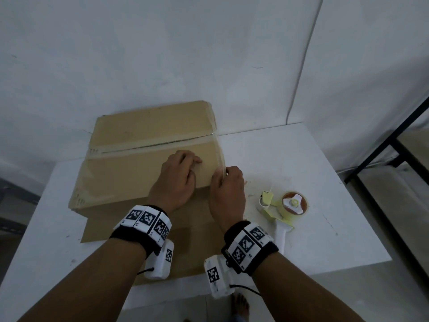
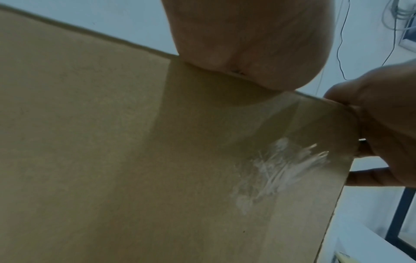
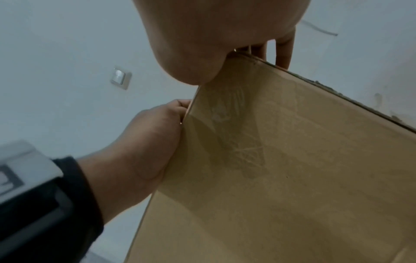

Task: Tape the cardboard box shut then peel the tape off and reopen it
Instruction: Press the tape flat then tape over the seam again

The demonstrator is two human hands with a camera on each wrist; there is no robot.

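A closed cardboard box (image 1: 130,173) stands on the white table (image 1: 313,163), with clear tape (image 1: 151,147) along its top seam. My left hand (image 1: 183,168) presses down on the near top flap, close to the right end. At the box's right edge my right hand (image 1: 226,180) pinches a glossy tape strip (image 1: 220,154) that runs from the seam's end to my fingers. The left wrist view shows the box's front face (image 2: 112,142), whitish tape marks, and the right hand (image 2: 382,124) at the corner. In the right wrist view the left hand (image 3: 146,142) lies over the box (image 3: 292,178) edge.
A tape dispenser (image 1: 285,208) with a brown roll lies on the table just right of my right hand. A flat cardboard sheet (image 1: 185,231) sticks out under the box toward me. A black metal frame (image 1: 383,147) stands off the table's right side. The wall is right behind the box.
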